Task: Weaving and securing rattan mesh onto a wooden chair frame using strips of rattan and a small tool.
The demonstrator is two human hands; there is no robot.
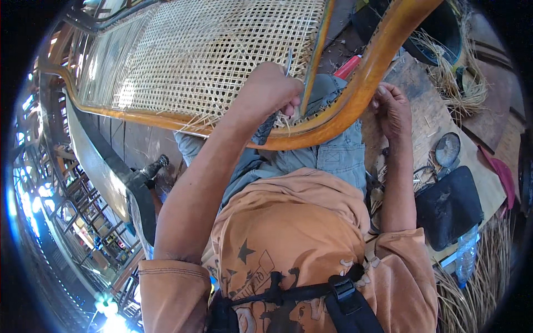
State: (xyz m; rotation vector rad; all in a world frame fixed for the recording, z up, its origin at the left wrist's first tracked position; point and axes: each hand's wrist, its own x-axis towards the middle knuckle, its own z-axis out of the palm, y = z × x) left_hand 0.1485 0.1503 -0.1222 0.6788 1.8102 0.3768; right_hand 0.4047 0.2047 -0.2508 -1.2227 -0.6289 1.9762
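Head | left hand (272, 89) gripping tool (288, 60) | right hand (395, 111) curled, hold unclear | dark bucket (444, 25): cane strands (438, 50) over rim

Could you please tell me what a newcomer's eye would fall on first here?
Most striking is the pale, open-weave cane panel at upper left, edged by a curved amber wooden frame sweeping toward the upper right. Near the panel's lower right corner, the left hand grips a slender metal tool.
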